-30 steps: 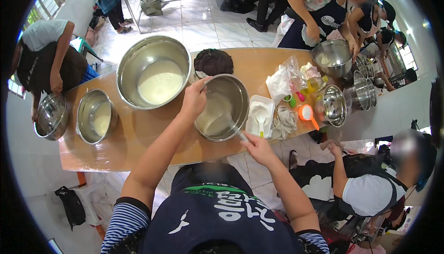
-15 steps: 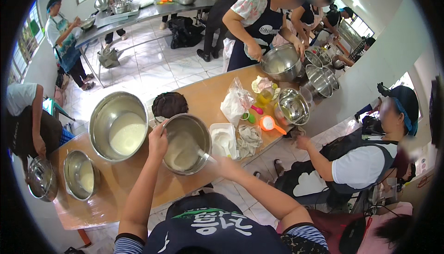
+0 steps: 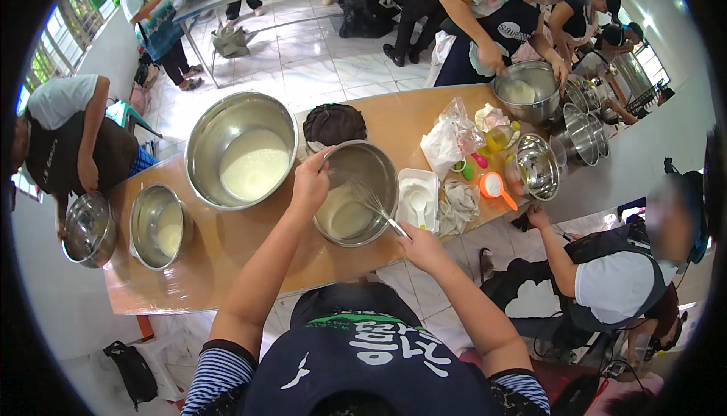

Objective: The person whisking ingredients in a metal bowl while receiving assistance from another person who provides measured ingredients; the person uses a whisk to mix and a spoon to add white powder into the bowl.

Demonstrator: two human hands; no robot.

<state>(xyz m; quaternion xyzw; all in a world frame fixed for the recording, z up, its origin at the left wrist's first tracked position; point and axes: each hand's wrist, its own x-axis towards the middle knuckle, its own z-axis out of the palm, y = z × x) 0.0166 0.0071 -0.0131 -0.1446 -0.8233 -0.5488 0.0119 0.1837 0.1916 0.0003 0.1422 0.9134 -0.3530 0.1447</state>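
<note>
My left hand (image 3: 311,183) grips the rim of a steel mixing bowl (image 3: 376,166), which tilts on the table's near side. In it lies pale, creamy batter (image 3: 338,216). A wire whisk (image 3: 378,205) rests its loops in the bowl, and my right hand (image 3: 422,247) is closed round its handle just outside the rim. Left of my bowl stands a larger steel bowl (image 3: 198,143) holding pale liquid batter (image 3: 255,166). Beyond my left hand sits a dark cloth bundle (image 3: 334,123). A white plastic tray (image 3: 430,180) with a white scoop in it lies close to my bowl's right side.
On the wooden table (image 3: 242,242), a smaller batter bowl (image 3: 144,219) stands left. To the right are a plastic bag (image 3: 447,143), a crumpled cloth (image 3: 459,208) and an orange scoop (image 3: 494,187). Co-workers stand around the table; one holds a steel bowl (image 3: 530,109) at far right.
The view has shifted, so the table sits further right and higher. The whisk, blurred before, now shows its wires clearly. Both hands keep their holds on bowl and whisk.
</note>
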